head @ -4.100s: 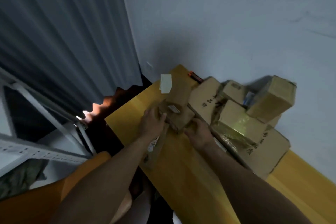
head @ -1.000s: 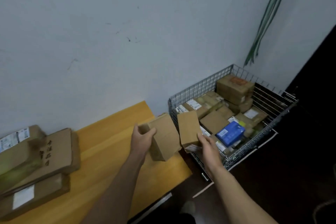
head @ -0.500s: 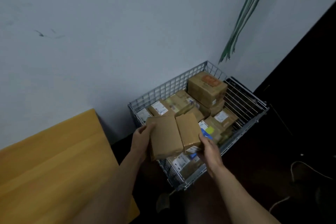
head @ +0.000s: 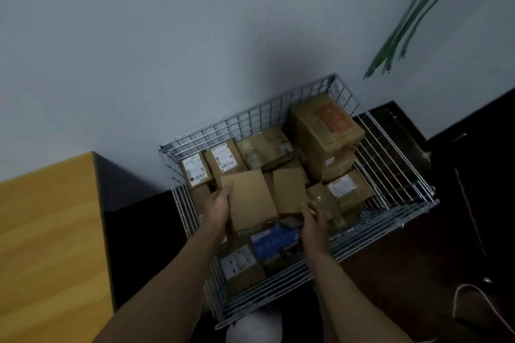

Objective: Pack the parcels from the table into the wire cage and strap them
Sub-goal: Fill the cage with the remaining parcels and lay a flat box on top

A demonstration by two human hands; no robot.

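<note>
The wire cage (head: pixel 250 122) stands on the dark floor (head: pixel 418 273) by the wall, near the yellow table (head: pixel 50 231). Cardboard parcels (head: pixel 326 131) fill it (1 blue box (head: pixel 274 242) among them). A white cord (head: pixel 468 284) lies on the floor.

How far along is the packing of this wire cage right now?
Done: many parcels already lie in the wire cage. In hand: the left hand holds a larger parcel and the right hand a smaller parcel, both over the pile. Remaining: setting these down and strapping; no strap crosses the cage.
</note>
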